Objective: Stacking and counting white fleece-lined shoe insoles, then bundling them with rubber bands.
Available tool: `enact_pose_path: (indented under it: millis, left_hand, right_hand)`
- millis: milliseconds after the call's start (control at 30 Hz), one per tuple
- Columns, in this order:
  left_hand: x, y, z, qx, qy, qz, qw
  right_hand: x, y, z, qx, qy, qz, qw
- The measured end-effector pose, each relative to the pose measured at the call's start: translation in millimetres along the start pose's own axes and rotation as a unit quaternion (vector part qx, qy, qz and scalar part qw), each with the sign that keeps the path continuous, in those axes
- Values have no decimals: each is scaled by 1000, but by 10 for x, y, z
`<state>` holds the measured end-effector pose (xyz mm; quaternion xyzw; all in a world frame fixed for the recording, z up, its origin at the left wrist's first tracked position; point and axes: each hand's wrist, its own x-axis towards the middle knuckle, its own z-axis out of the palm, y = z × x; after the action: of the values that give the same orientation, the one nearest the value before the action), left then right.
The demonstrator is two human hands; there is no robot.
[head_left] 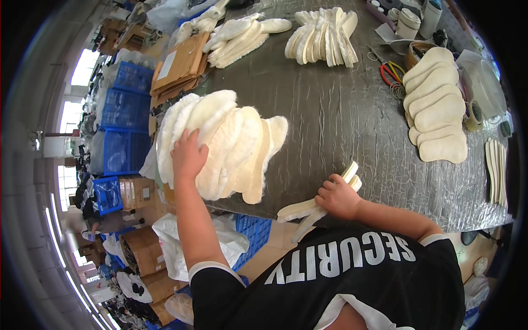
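Observation:
Cream fleece insoles (242,148) lie fanned out in an overlapping pile at the left of the table, some fluffy side up. My left hand (188,157) rests on the fluffy left part of this pile with its fingers spread, gripping nothing that I can see. Close to the table's front edge, my right hand (336,197) is closed round the middle of a few narrow cream insoles (300,210). Their ends cross and stick out on both sides of the fist, and the lower ends reach past the edge. The palm hides where they meet.
On the dark, wrinkled table cover (247,82), more insole stacks (322,37) stand at the back. Plain insoles (440,115) overlap in a row at right, near scissors (389,69) and tape (473,115). Brown cardboard (179,66) lies back left; blue crates (126,151) stand beyond.

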<state>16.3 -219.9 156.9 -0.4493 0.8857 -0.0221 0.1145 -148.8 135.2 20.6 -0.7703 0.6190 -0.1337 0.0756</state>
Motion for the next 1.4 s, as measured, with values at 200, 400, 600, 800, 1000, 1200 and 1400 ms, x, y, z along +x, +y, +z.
enact_pose_path:
  millis: [200, 400, 600, 800, 1000, 1200, 1400]
  left_hand:
    - [-100, 156, -1, 35, 111, 6, 993]
    - [-442, 510, 243, -191, 24, 112, 975]
    - [-489, 757, 457, -15, 266, 90, 960]
    - [-281, 654, 211, -150, 115, -4, 982]
    - [-926, 1084, 647, -440, -1, 199, 876]
    - [-1212, 1099, 1459, -407, -355, 318, 779]
    - [-1334, 1119, 1527, -381, -355, 353, 777]
  right_hand:
    - [-74, -35, 60, -5, 35, 18, 999]
    - [-237, -171, 8, -16, 9, 14, 1000]
    - [-332, -273, 37, -13, 10, 40, 999]
    - [-339, -305, 68, -8, 22, 48, 999]
    - [-347, -303, 98, -17, 66, 68, 995]
    - [-304, -298, 29, -31, 74, 51, 995]
    - [-259, -216, 8, -67, 134, 42, 988]
